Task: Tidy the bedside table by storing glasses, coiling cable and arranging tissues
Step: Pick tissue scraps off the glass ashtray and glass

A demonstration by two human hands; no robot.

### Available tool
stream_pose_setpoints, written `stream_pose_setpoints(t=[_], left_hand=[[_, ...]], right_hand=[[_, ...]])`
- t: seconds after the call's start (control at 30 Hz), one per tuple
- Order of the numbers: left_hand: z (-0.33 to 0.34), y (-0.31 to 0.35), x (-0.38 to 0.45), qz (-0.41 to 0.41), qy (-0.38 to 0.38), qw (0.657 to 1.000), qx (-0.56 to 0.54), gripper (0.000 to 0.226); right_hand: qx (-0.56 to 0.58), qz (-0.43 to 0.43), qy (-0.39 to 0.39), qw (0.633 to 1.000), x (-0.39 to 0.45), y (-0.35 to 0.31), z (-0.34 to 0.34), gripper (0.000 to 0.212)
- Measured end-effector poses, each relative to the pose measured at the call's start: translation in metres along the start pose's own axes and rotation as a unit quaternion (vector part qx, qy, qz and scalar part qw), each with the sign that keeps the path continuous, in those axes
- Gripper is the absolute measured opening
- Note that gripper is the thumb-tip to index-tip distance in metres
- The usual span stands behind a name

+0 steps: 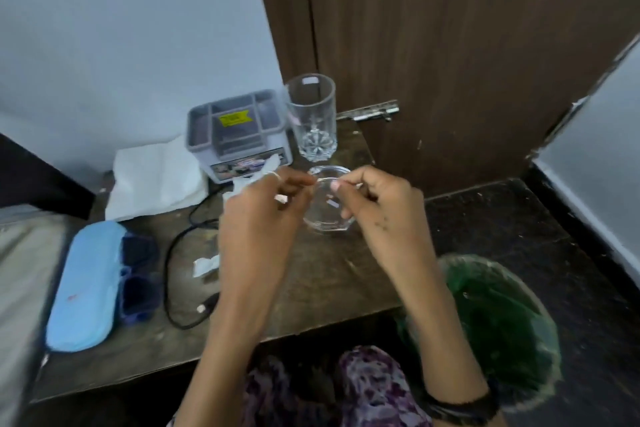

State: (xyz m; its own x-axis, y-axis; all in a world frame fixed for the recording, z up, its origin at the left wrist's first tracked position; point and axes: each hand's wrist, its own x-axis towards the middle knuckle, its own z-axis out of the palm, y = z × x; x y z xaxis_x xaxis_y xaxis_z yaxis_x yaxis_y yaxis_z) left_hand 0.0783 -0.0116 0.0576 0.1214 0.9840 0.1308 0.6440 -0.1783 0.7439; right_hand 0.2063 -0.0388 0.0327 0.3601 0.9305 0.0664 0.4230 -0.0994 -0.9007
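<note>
My left hand (263, 215) and my right hand (377, 204) meet over a small clear glass bowl (327, 218) on the wooden bedside table (311, 288). Both pinch the ends of a thin pale strand (323, 180), too fine to identify. A black cable (169, 263) lies loose on the table left of my left arm, its plug (204, 308) near the front. A light blue glasses case (83, 284) lies at the left with a dark blue part (138, 277) beside it. White tissues (156, 180) are spread at the back left, and a crumpled scrap (206, 265) lies by the cable.
A grey compartment organiser (239, 135) stands at the back, with a tall clear drinking glass (311, 118) to its right. A bin with a green liner (498, 322) stands on the dark floor right of the table. A brown door (450, 45) is behind, and bedding (20, 270) at the left.
</note>
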Motion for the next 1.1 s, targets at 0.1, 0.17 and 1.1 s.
stream_pose_setpoints(t=[0.1, 0.17, 1.1], left_hand=[[-0.025, -0.037, 0.011, -0.082, 0.054, 0.995, 0.035, 0.011], [-0.027, -0.06, 0.018, -0.103, 0.078, 0.989, 0.065, 0.02], [-0.013, -0.058, 0.035, -0.032, 0.118, 0.988, -0.089, 0.01]], right_hand=[[-0.027, -0.004, -0.028, 0.999, 0.006, -0.012, 0.045, 0.008], [-0.053, 0.002, -0.043, 0.998, 0.008, -0.013, 0.068, 0.014], [0.199, 0.093, 0.058, 0.974, 0.02, -0.008, 0.067, 0.003]])
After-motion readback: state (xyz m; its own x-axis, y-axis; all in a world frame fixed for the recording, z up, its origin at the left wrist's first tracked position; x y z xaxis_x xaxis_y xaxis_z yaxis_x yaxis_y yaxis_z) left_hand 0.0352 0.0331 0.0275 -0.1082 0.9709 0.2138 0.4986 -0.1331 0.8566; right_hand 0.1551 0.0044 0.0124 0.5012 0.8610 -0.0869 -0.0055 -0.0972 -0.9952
